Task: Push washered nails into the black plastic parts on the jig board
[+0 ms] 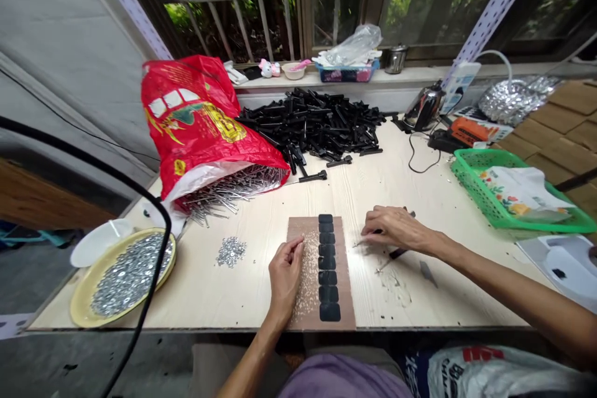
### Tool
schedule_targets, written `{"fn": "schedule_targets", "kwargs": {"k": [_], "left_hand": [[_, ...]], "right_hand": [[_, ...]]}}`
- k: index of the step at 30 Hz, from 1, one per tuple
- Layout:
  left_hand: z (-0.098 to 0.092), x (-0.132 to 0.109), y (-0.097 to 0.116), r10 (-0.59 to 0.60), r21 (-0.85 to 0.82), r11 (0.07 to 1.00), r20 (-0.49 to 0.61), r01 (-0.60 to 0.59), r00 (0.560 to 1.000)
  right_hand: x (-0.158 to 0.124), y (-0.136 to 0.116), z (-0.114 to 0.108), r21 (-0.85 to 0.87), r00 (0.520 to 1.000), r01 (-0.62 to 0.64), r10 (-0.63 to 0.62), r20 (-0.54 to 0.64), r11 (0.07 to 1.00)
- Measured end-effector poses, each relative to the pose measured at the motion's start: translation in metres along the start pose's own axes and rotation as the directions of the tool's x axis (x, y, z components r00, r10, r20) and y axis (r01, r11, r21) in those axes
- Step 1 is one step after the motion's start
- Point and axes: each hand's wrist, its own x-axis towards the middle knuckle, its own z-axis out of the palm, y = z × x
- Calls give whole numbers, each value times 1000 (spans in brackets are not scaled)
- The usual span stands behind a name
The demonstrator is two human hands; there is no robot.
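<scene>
My left hand (286, 270) is over the left part of a brown board (347, 298), its thumb and fingers pinched together; anything between them is too small to make out. A column of several black rounded pads (329, 277) runs down the board, with small pale bits (305, 286) scattered to their left. To the right of the board, my right hand (396, 228) is low over the table with its fingers bent together. A thin, bright sliver shows near its fingertips, but I cannot tell what it is. A dark, slim tool (398, 253) lies partly hidden beneath that hand.
Loose washers (231, 252) lie left of the board, beyond them a yellow bowl of washers (77, 305). A red bag (200, 118) spills metal pins beside heaped black plastic parts (321, 124). At right are a green basket (517, 221) and an orange tool (471, 130). A black cable (161, 211) crosses the left.
</scene>
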Motion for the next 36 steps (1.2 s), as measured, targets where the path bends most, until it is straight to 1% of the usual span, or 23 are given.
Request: {"fn": "schedule_targets", "kwargs": {"k": [1,3,4,6,8,10,11,13,14,15,16,18,19,21,23,25,27,29,30,32,34,35,36], "left_hand": [[0,1,0,-1,-12,1000,1,1,1000],[1,1,0,0,-36,999,-2,0,1000],[1,0,0,3,-46,999,-5,-4,1000],[1,-3,1,24,-48,999,-1,-24,1000],[-4,-7,3,64,-15,998,17,-64,998],[-17,-9,4,114,52,992,12,-114,993],[-28,-9,3,139,97,986,-18,-136,990],[-56,-6,0,186,207,966,-128,-158,974],[-71,-5,-3,213,278,948,-192,-155,958],[-86,-3,-7,240,357,922,-223,-150,945],[-100,-2,-11,270,439,885,-219,-152,938],[-119,0,-20,306,596,786,-143,-165,941],[-124,1,-24,312,659,731,-90,-178,946],[-127,2,-30,310,750,623,23,-222,950],[-123,4,-33,307,798,532,131,-284,943],[-118,6,-35,306,814,462,227,-353,925],[-116,9,-36,291,809,432,293,-398,911],[-115,12,-36,266,791,466,301,-396,916],[-115,13,-35,257,771,514,280,-376,925],[-114,14,-32,227,672,676,201,-303,953],[-112,14,-26,118,449,882,91,-147,989],[-110,13,-21,32,286,957,45,-44,998],[-107,13,-16,-59,106,993,14,57,998]], "right_hand": [[10,5,-2,-29,1000,-5,4,-30,1000],[43,12,2,-74,991,-12,2,-133,997],[65,14,9,-94,982,-14,-4,-188,995],[116,17,27,-142,968,-22,-15,-252,990],[164,18,47,-208,971,-51,-1,-240,977],[202,18,65,-242,978,-66,15,-210,968],[215,18,72,-243,981,-63,15,-195,968],[229,20,84,-238,983,-50,6,-181,970],[231,21,88,-251,985,-40,-4,-174,967],[230,23,90,-273,986,-27,-19,-165,962],[228,25,92,-299,987,-10,-38,-155,954],[219,30,93,-342,986,31,-85,-145,939],[213,32,92,-346,983,45,-104,-154,937],[200,33,87,-338,970,46,-123,-211,940],[186,29,78,-330,949,31,-131,-286,944],[172,17,66,-316,932,24,-136,-337,948],[158,-3,54,-273,921,27,-130,-368,962],[144,-28,47,-181,916,36,-104,-386,983],[138,-43,45,-115,917,40,-83,-391,993],[126,-72,44,50,926,57,-34,-375,997],[117,-100,48,212,947,78,-6,-321,974],[114,-112,50,274,958,89,-7,-287,957],[111,-122,52,321,966,101,-16,-256,942]]}}
